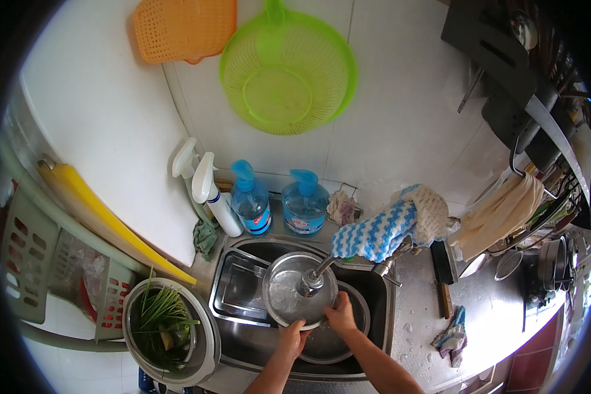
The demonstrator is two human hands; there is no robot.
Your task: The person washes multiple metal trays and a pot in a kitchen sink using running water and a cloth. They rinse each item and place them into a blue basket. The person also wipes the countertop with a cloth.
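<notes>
Both my hands hold a round metal bowl (288,276) by its near rim, under the faucet head (311,282). My left hand (293,339) grips the bottom edge, and my right hand (342,314) grips the lower right edge. Inside the bowl the surface looks wet. Beneath it in the sink (243,340) lies a larger round metal basin (362,315), partly hidden by the bowl and my hands. A rectangular metal tray (236,290) rests in the sink on the left. A blue and white knitted cloth (374,236) covers the faucet's pipe.
Two blue pump bottles (252,209) and white spray bottles (221,209) stand behind the sink. A pale bin (210,330) with green vegetable scraps (162,315) stands at left. A knife (445,300) and a rag (452,340) lie on the right counter. A green colander (288,74) hangs above.
</notes>
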